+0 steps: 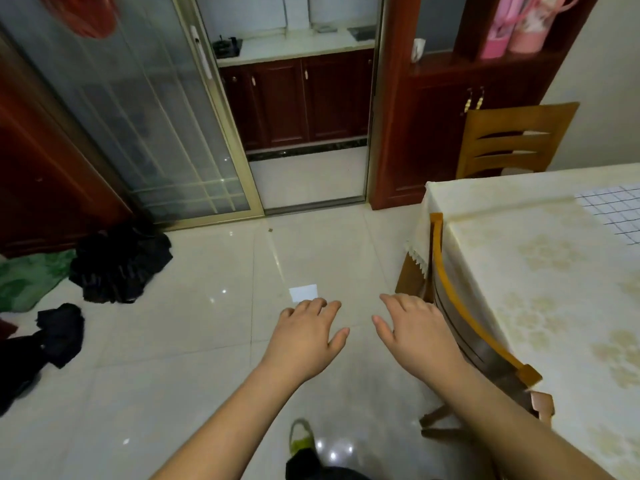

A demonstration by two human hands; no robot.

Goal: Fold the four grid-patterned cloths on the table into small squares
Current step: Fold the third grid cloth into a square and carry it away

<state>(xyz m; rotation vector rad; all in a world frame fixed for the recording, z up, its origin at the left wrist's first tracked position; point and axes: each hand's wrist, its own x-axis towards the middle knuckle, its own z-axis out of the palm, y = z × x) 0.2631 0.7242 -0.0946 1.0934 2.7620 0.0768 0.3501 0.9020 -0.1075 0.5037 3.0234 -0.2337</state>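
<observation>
No folding has begun: the left hand (304,336) and right hand (415,332) hover empty with fingers spread over the floor, so next comes reaching to the grid cloth (614,214) on the counter (519,271) (only its corner shows, far right).

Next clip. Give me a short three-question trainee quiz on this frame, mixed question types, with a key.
1. True or false: the left hand grips a grid-patterned cloth.
2. The only grid-patterned cloth in view lies: A) on the floor, B) on the table, at the frame's right edge, C) over the chair.
3. Fill in: both hands hover over the ____, left of the table.

Key
1. False; both the left and right hand are open and hold nothing.
2. B
3. floor
</observation>
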